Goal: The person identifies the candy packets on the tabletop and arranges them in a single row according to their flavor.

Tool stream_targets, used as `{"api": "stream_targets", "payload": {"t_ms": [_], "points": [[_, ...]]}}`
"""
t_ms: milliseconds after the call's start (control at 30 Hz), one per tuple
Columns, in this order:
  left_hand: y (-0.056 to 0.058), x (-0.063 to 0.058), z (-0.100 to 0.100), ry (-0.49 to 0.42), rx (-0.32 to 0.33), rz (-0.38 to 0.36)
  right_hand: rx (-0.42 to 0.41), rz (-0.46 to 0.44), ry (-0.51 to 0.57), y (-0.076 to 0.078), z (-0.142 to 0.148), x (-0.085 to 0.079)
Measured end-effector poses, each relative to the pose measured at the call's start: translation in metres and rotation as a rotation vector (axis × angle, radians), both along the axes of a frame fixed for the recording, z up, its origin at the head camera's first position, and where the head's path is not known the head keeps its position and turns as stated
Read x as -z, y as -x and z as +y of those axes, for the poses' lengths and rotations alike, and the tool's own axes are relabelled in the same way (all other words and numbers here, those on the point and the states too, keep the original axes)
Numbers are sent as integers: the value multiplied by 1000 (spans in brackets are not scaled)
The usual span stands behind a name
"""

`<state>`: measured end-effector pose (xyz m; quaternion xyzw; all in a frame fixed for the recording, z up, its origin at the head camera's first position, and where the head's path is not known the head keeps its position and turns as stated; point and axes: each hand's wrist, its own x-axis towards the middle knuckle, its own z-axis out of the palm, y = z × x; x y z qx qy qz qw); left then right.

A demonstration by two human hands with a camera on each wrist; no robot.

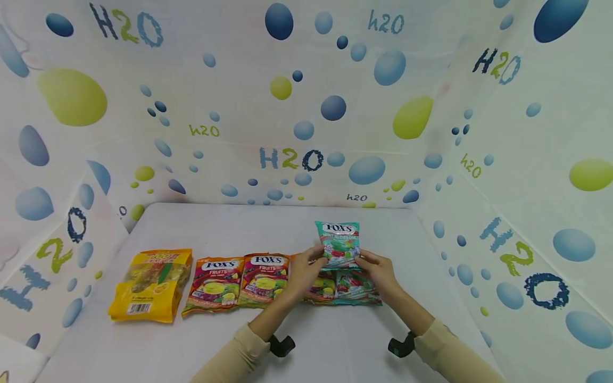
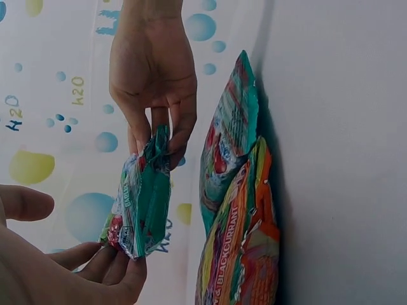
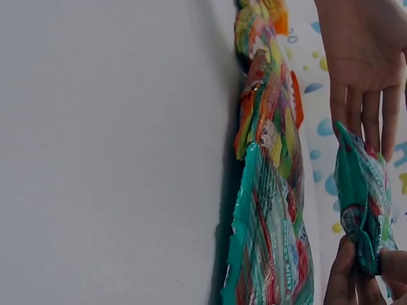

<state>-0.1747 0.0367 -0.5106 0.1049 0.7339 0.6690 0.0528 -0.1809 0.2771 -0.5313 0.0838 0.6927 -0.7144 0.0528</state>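
A green Fox's Mint Blossom candy bag is held up above the table between both hands. My right hand pinches its right edge between thumb and fingers. My left hand touches the left side with fairly straight fingers, its thumb apart from the bag in the left wrist view. Beneath them lies another green candy bag, also seen as a green bag in the right wrist view. Left of it, a red-orange Fox's Fruits bag is partly hidden by my left hand.
Two more red-orange Fox's Fruits bags, one outer and one inner, continue the row leftward. A yellow candy bag stands at the row's left end. The white table is bordered by printed cloth walls.
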Motion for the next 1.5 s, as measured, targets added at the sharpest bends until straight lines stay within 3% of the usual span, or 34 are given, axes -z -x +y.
{"api": "stream_targets", "payload": {"t_ms": [467, 1000, 1500], "points": [[-7, 7, 17, -55, 89, -13, 27, 1, -42, -10, 22, 5], [-15, 8, 38, -35, 145, 8, 49, -14, -86, -25, 48, 6], [-27, 11, 55, -78, 213, -60, 64, -37, -111, -40, 71, 7]]}}
